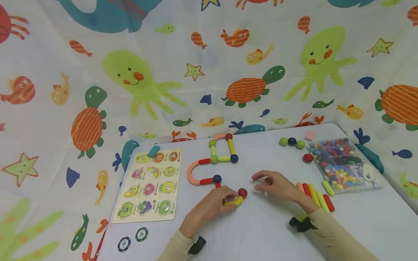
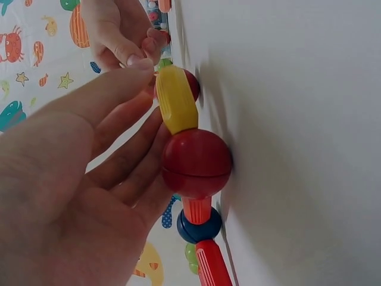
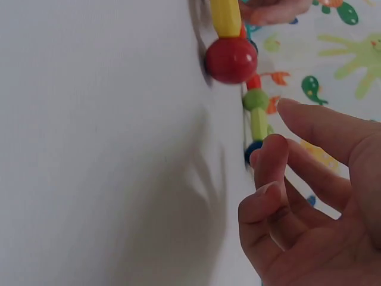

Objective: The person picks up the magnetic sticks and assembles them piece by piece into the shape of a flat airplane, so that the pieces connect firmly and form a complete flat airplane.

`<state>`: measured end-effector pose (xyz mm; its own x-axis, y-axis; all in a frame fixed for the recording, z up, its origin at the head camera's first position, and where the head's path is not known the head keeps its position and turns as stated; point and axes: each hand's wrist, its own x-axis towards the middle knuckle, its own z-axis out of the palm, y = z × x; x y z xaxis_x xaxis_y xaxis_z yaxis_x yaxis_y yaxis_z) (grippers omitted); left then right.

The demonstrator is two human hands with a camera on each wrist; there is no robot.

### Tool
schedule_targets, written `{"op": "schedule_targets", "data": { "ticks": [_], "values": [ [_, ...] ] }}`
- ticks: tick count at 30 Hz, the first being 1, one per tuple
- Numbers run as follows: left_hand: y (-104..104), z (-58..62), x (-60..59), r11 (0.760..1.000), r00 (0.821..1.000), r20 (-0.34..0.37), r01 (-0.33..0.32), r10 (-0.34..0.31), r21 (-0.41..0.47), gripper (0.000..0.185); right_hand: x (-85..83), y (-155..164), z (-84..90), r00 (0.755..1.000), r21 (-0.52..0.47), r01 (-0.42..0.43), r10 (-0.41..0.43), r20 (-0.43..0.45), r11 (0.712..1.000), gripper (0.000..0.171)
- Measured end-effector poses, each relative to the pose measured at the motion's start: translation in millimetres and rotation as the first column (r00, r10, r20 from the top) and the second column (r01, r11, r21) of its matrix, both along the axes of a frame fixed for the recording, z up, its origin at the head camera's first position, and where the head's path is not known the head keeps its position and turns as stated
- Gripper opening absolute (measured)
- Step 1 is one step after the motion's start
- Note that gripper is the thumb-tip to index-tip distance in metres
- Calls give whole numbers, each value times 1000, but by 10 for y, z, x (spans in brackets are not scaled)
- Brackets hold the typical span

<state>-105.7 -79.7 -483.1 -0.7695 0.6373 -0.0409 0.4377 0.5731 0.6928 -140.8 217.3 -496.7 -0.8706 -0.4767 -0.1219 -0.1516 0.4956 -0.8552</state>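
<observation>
The curved yellow rod (image 1: 233, 202) is pinched in the left hand (image 1: 212, 206) at the bench's (image 1: 261, 232) 6 o'clock edge, a red ball (image 1: 242, 193) clinging to its end, presumably magnetically. At 3 o'clock, the right hand (image 1: 277, 185) hovers loosely curled, holding nothing. No writing can be read.

Left hand (image 1: 209, 206) fingers curled, pinching; right hand (image 1: 277, 185) fingers loosely bent, hovering

I am counting four loose balls (image 1: 291, 142) lying at two o'clock, five loose sticks (image 1: 315, 195) lying beside my right hand (image 1: 277, 185), two round chips (image 1: 133, 239) sitting at seven o'clock, one fruit puzzle board (image 1: 151, 185) and one bead box (image 1: 346, 165).
</observation>
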Motion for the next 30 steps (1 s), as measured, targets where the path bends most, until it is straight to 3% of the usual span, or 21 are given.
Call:
{"op": "schedule_targets", "data": {
  "ticks": [7, 13, 19, 24, 30],
  "values": [
    [-37, -20, -6, 999, 1000, 9, -30, 30, 31, 34, 6, 315, 33, 990, 32, 143, -143, 11, 989, 41],
    [-62, -5, 16, 996, 997, 41, -64, 62, 56, 34, -10, 619, 104, 970, 59, 238, -235, -56, 969, 42],
    [-57, -5, -3, 996, 997, 42, -65, 62, 68, 34, 108, 975, 178, 941, 157, 333, -317, -116, 930, 44],
    [-44, -4, -29, 996, 998, 27, -56, 55, 66, 33, 273, 1150, 194, 931, 229, 362, -336, -144, 904, 41],
    [-19, 2, -37, 997, 999, 28, -46, 44, 66, 33, 469, 1158, 153, 946, 255, 320, -293, -137, 912, 33]
  ]
}}
